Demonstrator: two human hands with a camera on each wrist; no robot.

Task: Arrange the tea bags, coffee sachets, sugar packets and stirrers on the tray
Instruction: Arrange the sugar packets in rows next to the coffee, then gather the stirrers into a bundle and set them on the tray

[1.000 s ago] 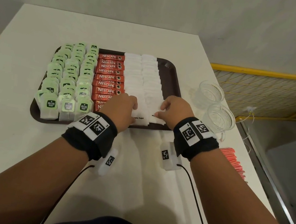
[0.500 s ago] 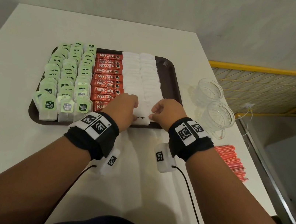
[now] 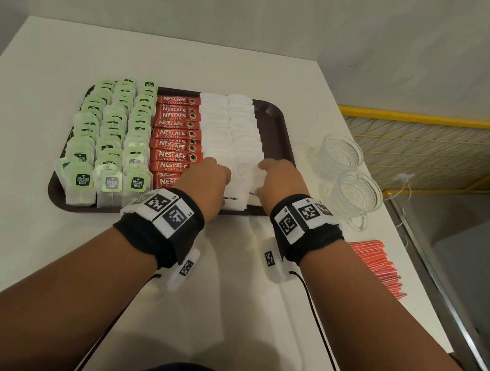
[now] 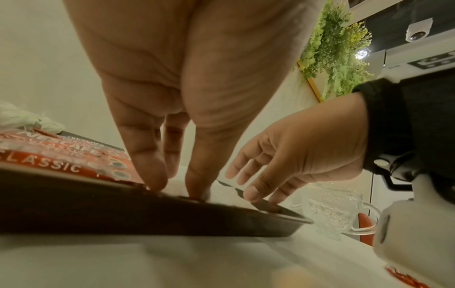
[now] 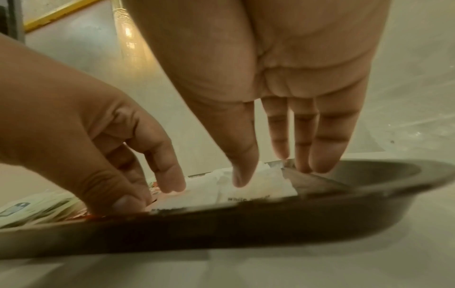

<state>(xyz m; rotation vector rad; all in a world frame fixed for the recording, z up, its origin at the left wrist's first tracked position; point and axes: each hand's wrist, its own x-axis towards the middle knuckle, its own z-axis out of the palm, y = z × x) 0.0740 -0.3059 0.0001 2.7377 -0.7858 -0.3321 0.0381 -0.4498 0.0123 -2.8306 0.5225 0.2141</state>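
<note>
Now both hands, left hand [image 3: 206, 179] and right hand [image 3: 279, 181], press sugar packets [image 3: 230, 125] (white).

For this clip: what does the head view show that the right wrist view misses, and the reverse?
Only the head view shows the rows of Nescafe sachets, two glass cups and red stirrers on the table beside the tray. Only the right wrist view shows the right hand's fingertips from beneath, straight, touching a white sugar packet. Both show the left hand, right hand and brown tray.
</note>
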